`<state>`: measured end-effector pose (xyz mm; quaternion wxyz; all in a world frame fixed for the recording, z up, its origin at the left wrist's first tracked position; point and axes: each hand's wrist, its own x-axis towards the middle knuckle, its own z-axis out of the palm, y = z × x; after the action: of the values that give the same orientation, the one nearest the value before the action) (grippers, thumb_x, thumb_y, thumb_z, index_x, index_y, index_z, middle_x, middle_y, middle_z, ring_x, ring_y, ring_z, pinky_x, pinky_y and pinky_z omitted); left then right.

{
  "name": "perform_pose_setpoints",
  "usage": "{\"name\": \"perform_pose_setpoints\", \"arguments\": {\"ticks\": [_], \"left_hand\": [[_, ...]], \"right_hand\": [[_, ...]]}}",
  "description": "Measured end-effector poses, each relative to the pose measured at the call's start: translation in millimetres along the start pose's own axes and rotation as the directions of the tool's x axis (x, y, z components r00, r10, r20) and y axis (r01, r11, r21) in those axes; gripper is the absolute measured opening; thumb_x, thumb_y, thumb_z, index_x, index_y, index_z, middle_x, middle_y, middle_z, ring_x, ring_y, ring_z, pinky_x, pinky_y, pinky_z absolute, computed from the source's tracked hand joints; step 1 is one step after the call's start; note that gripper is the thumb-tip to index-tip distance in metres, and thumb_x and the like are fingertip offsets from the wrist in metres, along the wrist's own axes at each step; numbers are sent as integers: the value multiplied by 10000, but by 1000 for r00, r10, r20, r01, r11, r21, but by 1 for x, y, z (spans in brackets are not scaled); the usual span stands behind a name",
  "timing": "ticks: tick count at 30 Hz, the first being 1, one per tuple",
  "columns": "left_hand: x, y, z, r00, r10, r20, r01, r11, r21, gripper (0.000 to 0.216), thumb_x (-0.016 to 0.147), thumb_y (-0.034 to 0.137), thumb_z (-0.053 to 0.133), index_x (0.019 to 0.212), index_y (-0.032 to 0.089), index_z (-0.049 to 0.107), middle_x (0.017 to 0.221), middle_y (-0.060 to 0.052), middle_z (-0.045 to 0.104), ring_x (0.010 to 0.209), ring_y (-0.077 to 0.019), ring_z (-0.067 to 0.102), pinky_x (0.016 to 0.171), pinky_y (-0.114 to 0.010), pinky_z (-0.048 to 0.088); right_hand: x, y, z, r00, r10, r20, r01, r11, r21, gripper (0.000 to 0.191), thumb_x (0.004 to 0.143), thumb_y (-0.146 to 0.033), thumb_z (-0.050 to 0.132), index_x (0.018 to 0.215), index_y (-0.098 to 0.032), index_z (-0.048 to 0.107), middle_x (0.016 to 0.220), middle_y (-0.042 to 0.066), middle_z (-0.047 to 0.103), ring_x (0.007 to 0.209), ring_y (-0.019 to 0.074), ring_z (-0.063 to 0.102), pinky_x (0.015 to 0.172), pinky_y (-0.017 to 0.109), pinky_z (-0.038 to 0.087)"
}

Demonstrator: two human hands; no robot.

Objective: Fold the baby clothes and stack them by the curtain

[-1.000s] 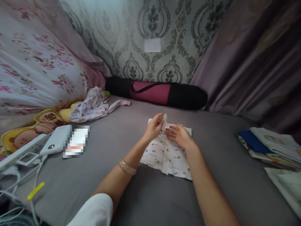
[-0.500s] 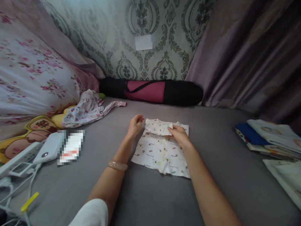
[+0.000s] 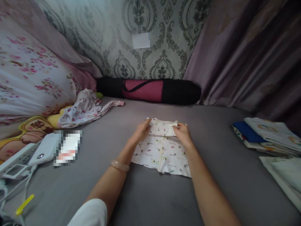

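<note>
A small white baby shirt [image 3: 150,153] with tiny coloured prints and a pale yellow centre strip lies on the grey sheet in front of me. A folded band of its cloth lies across the upper part, just below the neckline. My left hand [image 3: 142,130] is at the band's left end, its fingers closed on the shirt's edge; the fingertips are partly hidden. At the other end, my right hand [image 3: 182,133] pinches the cloth between thumb and fingers near the right shoulder.
Folded clothes [image 3: 270,135] are stacked at the right. A crumpled printed garment [image 3: 82,110], a power strip [image 3: 17,157], a white device [image 3: 45,149] and cables lie at the left. A black and maroon bag [image 3: 145,90] lies along the patterned wall.
My left hand has moved right from beside the shirt onto its upper left edge. My right hand has shifted slightly outward to the right, still holding the folded cloth.
</note>
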<state>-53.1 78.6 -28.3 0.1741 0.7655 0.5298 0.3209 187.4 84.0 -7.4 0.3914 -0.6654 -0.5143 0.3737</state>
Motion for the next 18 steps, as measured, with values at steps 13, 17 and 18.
{"name": "perform_pose_setpoints", "arguments": {"ticks": [13, 17, 18], "left_hand": [[-6, 6, -3, 972, -128, 195, 61, 946, 320, 502, 992, 337, 219, 1436, 172, 385, 1550, -108, 299, 1446, -279, 198, 1150, -463, 200], [-6, 0, -1, 973, -123, 193, 57, 947, 316, 503, 990, 343, 228, 1433, 166, 390, 1547, -113, 304, 1441, -281, 215, 1149, -466, 204], [-6, 0, -2, 974, -119, 191, 55, 950, 309, 499, 990, 345, 233, 1431, 175, 391, 1547, -113, 303, 1440, -276, 220, 1145, -471, 209]], "right_hand": [[-27, -7, 3, 970, -241, -27, 194, 837, -511, 338, 922, -172, 416, 1241, -138, 519, 1093, 181, 627, 1065, 284, 579, 913, 396, 422], [-30, -7, 6, 954, -295, -48, 199, 747, -635, 335, 909, -137, 402, 1213, -137, 542, 1135, 185, 591, 1090, 291, 540, 914, 400, 420], [-31, -8, 6, 947, -316, -63, 200, 729, -654, 347, 903, -128, 395, 1216, -131, 544, 1147, 190, 582, 1104, 299, 525, 922, 410, 415]]}}
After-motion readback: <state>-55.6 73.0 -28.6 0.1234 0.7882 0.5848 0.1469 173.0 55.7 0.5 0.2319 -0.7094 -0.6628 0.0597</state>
